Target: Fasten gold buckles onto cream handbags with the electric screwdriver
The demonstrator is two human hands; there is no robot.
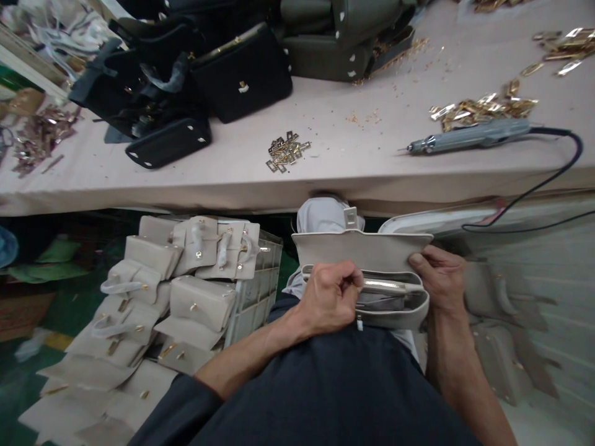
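Observation:
A beige handbag (pixel 395 317) rests on my lap, its flap (pixel 362 248) folded back toward the table. A small metal clasp plate (pixel 350 218) sticks up from the flap's far edge. Across the bag's opening runs a gold-toothed zipper (pixel 385 284), with grey lining visible beside it. My left hand (pixel 332 297) is closed over the zipper's left part; its curled fingers hide whatever they pinch. At the right end, my right hand (pixel 439 275) grips the handbag, thumb on the flap's corner.
On the table (pixel 325 167) lie a corded electric screwdriver (pixel 469 137), gold hardware pieces (pixel 486 110), small metal frames (pixel 286 152) and black handbags (pixel 244 74). Beige handbags (pixel 199 303) fill a crate (pixel 255 279) at my left. More bags (pixel 499 347) lie at my right.

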